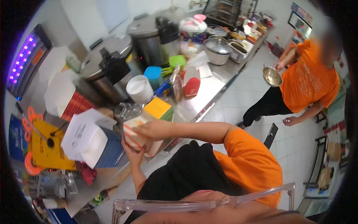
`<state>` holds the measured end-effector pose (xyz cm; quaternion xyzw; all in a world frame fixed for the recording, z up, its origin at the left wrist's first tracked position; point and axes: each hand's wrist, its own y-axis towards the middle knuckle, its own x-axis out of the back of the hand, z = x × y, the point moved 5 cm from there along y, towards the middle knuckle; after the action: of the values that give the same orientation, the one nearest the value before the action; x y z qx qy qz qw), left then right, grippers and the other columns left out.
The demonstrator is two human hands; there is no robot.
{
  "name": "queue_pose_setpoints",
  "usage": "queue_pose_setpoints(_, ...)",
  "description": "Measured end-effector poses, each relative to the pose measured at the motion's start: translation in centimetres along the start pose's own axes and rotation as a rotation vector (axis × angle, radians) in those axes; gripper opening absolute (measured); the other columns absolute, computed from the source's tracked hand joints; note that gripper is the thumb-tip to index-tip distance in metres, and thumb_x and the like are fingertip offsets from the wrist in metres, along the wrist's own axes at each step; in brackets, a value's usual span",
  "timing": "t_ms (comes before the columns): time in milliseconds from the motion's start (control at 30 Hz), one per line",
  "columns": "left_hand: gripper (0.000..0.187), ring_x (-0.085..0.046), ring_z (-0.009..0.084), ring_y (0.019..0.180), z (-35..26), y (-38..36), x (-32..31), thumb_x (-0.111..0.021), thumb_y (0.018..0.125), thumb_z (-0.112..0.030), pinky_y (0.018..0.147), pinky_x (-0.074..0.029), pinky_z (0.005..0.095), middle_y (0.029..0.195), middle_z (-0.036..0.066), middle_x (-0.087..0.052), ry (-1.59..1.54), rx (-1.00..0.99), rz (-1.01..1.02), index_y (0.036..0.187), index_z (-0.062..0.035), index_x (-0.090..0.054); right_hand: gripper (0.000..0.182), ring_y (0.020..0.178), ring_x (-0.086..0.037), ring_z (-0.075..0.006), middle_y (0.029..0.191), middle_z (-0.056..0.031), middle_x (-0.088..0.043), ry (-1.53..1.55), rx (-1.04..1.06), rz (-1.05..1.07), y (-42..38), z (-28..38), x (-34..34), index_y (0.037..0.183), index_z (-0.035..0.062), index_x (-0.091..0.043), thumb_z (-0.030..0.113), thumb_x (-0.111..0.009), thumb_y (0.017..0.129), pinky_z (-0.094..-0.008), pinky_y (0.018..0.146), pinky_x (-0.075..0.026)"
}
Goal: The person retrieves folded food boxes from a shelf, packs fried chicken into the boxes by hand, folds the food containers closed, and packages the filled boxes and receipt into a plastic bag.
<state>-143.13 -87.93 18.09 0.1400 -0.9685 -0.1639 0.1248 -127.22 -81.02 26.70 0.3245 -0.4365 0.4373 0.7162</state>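
Note:
Both of my hands are on a small paper food box (133, 138), white with orange stripes, at the counter's edge. My right hand (153, 130) reaches across from the right, its fingers closed over the top and near side. From below, my left hand (133, 152) grips the lower side, its fingers partly hidden by the box. Just behind the box sits a yellow and green carton (158, 108). To its left stands a stack of blue-sided paper boxes (110, 147) with white flaps. A stack of white bowls (140, 89) is farther back.
Large steel urns (143, 37) line the wall. A lidded pot (217, 50) stands farther along the counter (207, 91). On the right, a person in orange (307, 74) holds a pan (272, 76). A yellow device (50, 145) and red cartons (79, 106) are at left.

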Motion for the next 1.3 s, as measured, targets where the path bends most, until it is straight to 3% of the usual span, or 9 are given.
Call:
queue_pose_setpoints(200, 0.099, -0.026, 0.0264, 0.128, -0.1, 0.5, -0.3, -0.077, 0.059, -0.008, 0.105, -0.020, 0.0363, 0.138, 0.015, -0.026, -0.056, 0.112, -0.049, 0.137, -0.0056, -0.016, 0.053, 0.084, -0.061, -0.0317, 0.103, -0.0175, -0.056, -0.203, 0.261, -0.280, 0.5, -0.3, -2.7, 0.123, 0.0013, -0.039, 0.023, -0.055, 0.078, -0.0415, 0.068, -0.049)
queue_pose_setpoints(433, 0.076, -0.033, 0.0322, 0.123, -0.1, -0.3, -0.3, -0.076, 0.059, -0.007, 0.101, -0.027, 0.0380, 0.130, 0.017, -0.034, 0.543, 0.025, 0.232, 0.127, -0.0055, -0.041, 0.029, 0.076, -0.062, -0.0334, 0.081, -0.0193, -0.060, 0.298, -0.076, -0.447, 1.0, -4.8, 4.5, 0.104, 0.0001, -0.051, 0.011, -0.053, 0.077, -0.0418, 0.063, -0.048)
queue_pose_setpoints(500, 0.068, -0.036, 0.0340, 0.120, 0.9, -1.2, -0.1, -0.076, 0.058, -0.008, 0.100, -0.030, 0.0388, 0.126, 0.018, -0.037, 0.554, 0.087, 0.243, 0.121, -0.0062, -0.050, 0.020, 0.070, -0.062, -0.0322, 0.075, -0.0194, -0.061, 0.357, 0.009, -1.062, -2.2, -9.0, 10.2, 0.101, 0.0022, -0.054, 0.010, -0.049, 0.083, -0.0403, 0.059, -0.048)
queue_pose_setpoints(633, 0.077, -0.035, 0.0344, 0.120, 2.0, -1.7, 1.2, -0.079, 0.055, -0.016, 0.100, -0.031, 0.0415, 0.128, 0.018, -0.036, 0.885, 0.250, 0.250, 0.125, -0.0086, -0.048, 0.020, 0.075, -0.057, -0.0132, 0.087, -0.0017, -0.056, 0.817, -0.356, -1.511, -15.9, -19.4, 18.0, 0.107, 0.0042, -0.051, 0.017, -0.044, 0.093, -0.0280, 0.064, -0.049)
queue_pose_setpoints(733, 0.082, -0.032, 0.0335, 0.123, -8.6, 0.4, -3.5, -0.078, 0.055, -0.022, 0.099, -0.031, 0.0444, 0.134, 0.017, -0.031, 1.514, 0.649, -0.072, 0.128, -0.0114, -0.044, 0.033, 0.090, -0.054, -0.0152, 0.108, -0.0056, -0.049, 0.925, -0.021, -1.815, -30.1, -21.3, 21.3, 0.126, 0.0083, -0.035, 0.023, -0.040, 0.096, -0.0312, 0.073, -0.051)
queue_pose_setpoints(900, 0.050, -0.046, 0.0346, 0.110, -21.6, 5.4, -19.1, -0.056, 0.076, -0.009, 0.089, -0.040, 0.0445, 0.128, 0.017, -0.041, 1.242, -0.474, -0.587, 0.124, -0.0076, -0.041, 0.030, 0.098, -0.050, -0.0124, 0.112, -0.0069, -0.049, 0.778, -0.324, -1.990, -45.7, -22.8, 20.1, 0.123, 0.0080, -0.035, 0.022, -0.039, 0.096, -0.0294, 0.081, -0.044)
queue_pose_setpoints(1000, 0.033, -0.052, 0.0289, 0.097, -21.9, 9.3, -36.0, -0.057, 0.077, -0.012, 0.086, -0.043, 0.0391, 0.105, 0.015, -0.051, 0.064, -0.731, 0.169, 0.108, -0.0030, -0.049, 0.029, 0.092, -0.051, -0.0088, 0.106, -0.0071, -0.053, 0.802, -0.638, -1.944, -49.9, -25.9, 15.4, 0.122, 0.0075, -0.036, 0.020, -0.040, 0.096, -0.0247, 0.076, -0.043)
queue_pose_setpoints(1100, 0.053, -0.053, 0.0244, 0.097, -15.9, 9.2, -54.4, -0.060, 0.081, -0.022, 0.089, -0.040, 0.0338, 0.126, 0.015, -0.044, -0.145, -0.305, 0.878, 0.126, -0.0018, -0.041, 0.031, 0.089, -0.053, -0.0133, 0.107, -0.0088, -0.052, 0.897, -0.720, -1.866, -51.4, -30.2, 11.1, 0.121, 0.0056, -0.035, 0.021, -0.042, 0.095, -0.0249, 0.075, -0.044)
queue_pose_setpoints(1300, 0.063, -0.049, 0.0176, 0.105, -4.3, 4.8, -74.8, -0.034, 0.091, -0.052, 0.092, -0.038, 0.0315, 0.119, 0.014, -0.053, -0.285, 0.211, 1.326, 0.123, 0.0009, -0.046, 0.034, 0.103, -0.048, -0.0195, 0.111, -0.0125, -0.049, 0.734, -1.064, -1.470, -58.3, -38.9, 11.6, 0.117, 0.0021, -0.043, 0.025, -0.048, 0.092, -0.0305, 0.081, -0.045)
